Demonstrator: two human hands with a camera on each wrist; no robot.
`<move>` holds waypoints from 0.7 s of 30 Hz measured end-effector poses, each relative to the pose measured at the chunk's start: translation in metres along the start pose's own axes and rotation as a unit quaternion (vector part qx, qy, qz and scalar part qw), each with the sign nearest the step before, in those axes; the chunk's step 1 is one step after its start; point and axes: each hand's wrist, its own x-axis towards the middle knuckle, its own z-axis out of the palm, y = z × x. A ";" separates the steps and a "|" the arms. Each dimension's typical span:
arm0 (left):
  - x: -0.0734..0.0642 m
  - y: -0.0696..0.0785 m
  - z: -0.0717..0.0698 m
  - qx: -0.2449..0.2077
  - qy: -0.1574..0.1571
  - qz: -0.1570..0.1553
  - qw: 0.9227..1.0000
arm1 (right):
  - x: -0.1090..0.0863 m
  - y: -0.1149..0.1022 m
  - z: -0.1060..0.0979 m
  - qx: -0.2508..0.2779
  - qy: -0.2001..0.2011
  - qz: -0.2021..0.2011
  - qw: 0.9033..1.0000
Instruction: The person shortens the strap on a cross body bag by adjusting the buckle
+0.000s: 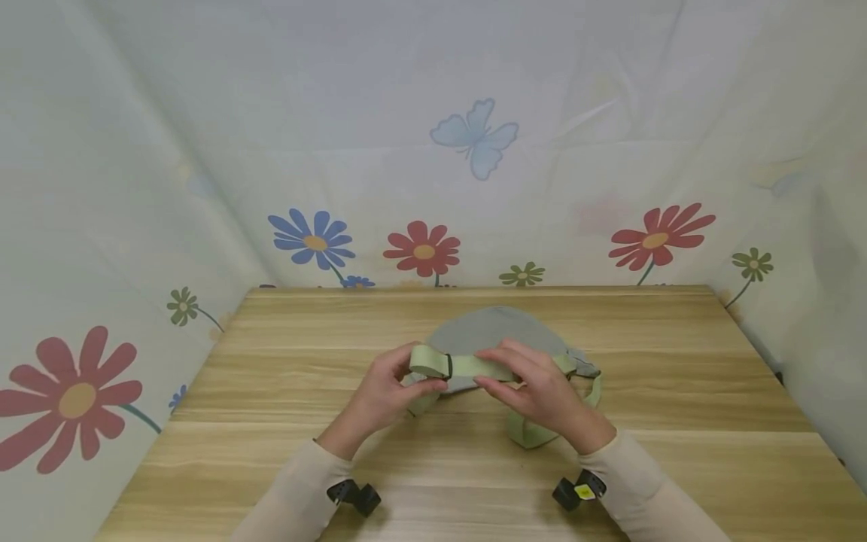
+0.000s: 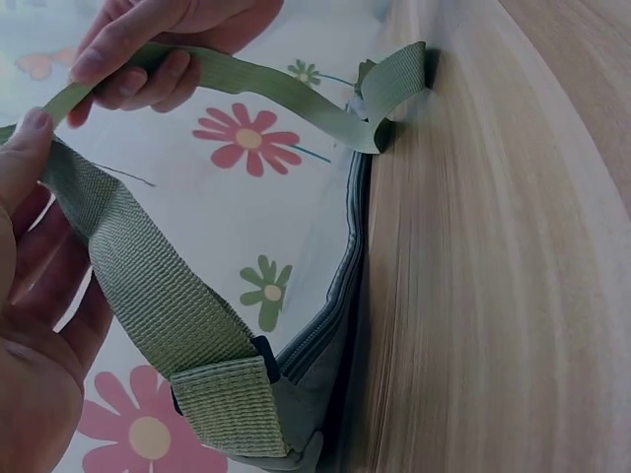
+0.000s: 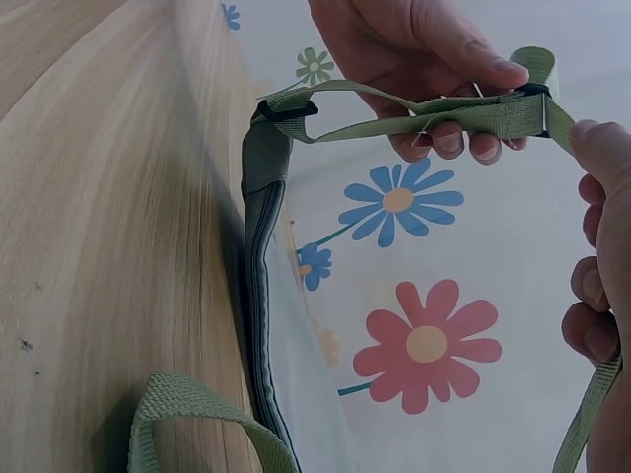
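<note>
A grey waist bag (image 1: 497,327) with a dark zipper lies on the table behind both hands. Its pale green webbing strap (image 1: 466,366) is raised in front of it. My left hand (image 1: 379,391) pinches the strap at a folded loop beside a black slide adjuster (image 3: 544,110). To the right, my right hand (image 1: 542,388) pinches the same strap between thumb and fingers. The left wrist view shows the strap's wide part (image 2: 158,266) running down to the bag's end. Another length of strap droops below the right hand onto the table.
The bag rests on a wood-grain table (image 1: 305,331). Behind and beside the table hangs a pale cloth (image 1: 352,173) printed with flowers and a butterfly. Black wrist devices (image 1: 355,497) are strapped over both sleeves.
</note>
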 end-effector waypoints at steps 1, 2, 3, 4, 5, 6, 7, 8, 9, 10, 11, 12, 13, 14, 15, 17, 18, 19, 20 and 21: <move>0.000 0.000 0.001 -0.004 -0.002 0.007 1.000 | 0.000 0.000 0.000 0.000 -0.001 0.001 1.000; 0.000 -0.001 0.001 -0.007 -0.004 0.016 1.000 | 0.000 0.000 0.000 -0.001 -0.002 0.002 1.000; 0.001 -0.001 0.002 -0.009 -0.007 0.027 1.000 | 0.000 0.000 0.000 0.000 -0.002 0.002 1.000; 0.001 -0.002 0.002 -0.013 -0.009 0.038 0.999 | 0.000 0.000 0.000 0.000 -0.003 0.002 1.000; 0.002 -0.003 0.003 -0.015 -0.011 0.050 0.999 | 0.000 0.000 0.000 0.000 -0.003 0.002 1.000; 0.002 -0.004 0.004 -0.017 -0.013 0.063 0.998 | 0.000 0.000 0.000 0.000 -0.004 0.002 1.000; 0.002 -0.005 0.005 -0.020 -0.014 0.074 0.997 | 0.000 0.000 0.000 0.000 -0.004 0.001 1.000; 0.003 -0.006 0.006 -0.021 -0.015 0.086 0.996 | 0.000 0.000 0.000 -0.001 -0.004 0.000 1.000; 0.003 -0.007 0.006 -0.021 -0.015 0.096 0.995 | 0.000 0.000 0.000 -0.001 -0.004 -0.001 1.000; 0.003 -0.007 0.007 -0.020 -0.015 0.104 0.994 | 0.000 0.000 0.001 -0.002 -0.004 -0.002 1.000; 0.004 -0.008 0.008 -0.017 -0.014 0.110 0.994 | 0.000 0.000 0.001 -0.003 -0.005 -0.003 1.000; 0.004 -0.008 0.008 -0.013 -0.013 0.115 0.993 | 0.001 0.000 0.001 -0.003 -0.006 -0.004 1.000; 0.004 -0.008 0.008 -0.008 -0.011 0.115 0.993 | 0.001 0.000 0.001 -0.003 -0.008 -0.004 1.000; 0.005 -0.007 0.008 0.001 -0.011 0.117 0.993 | 0.001 -0.001 0.001 -0.003 -0.010 -0.004 1.000; 0.005 -0.007 0.008 0.012 -0.010 0.117 0.993 | 0.002 -0.001 0.001 -0.003 -0.012 -0.003 1.000; 0.005 -0.006 0.008 0.036 -0.011 0.117 0.992 | 0.002 -0.001 0.001 -0.003 -0.017 -0.003 1.000; 0.005 -0.005 0.008 0.048 -0.012 0.118 0.992 | 0.002 -0.001 0.001 -0.005 -0.018 -0.004 1.000; 0.006 -0.005 0.008 0.059 -0.014 0.117 0.991 | 0.002 -0.001 0.001 -0.006 -0.020 -0.005 1.000; 0.006 -0.004 0.008 0.070 -0.016 0.120 0.990 | 0.002 -0.001 0.001 -0.008 -0.020 -0.007 1.000; 0.006 -0.003 0.008 0.077 -0.017 0.119 0.990 | 0.002 0.000 0.001 -0.010 -0.019 -0.010 1.000</move>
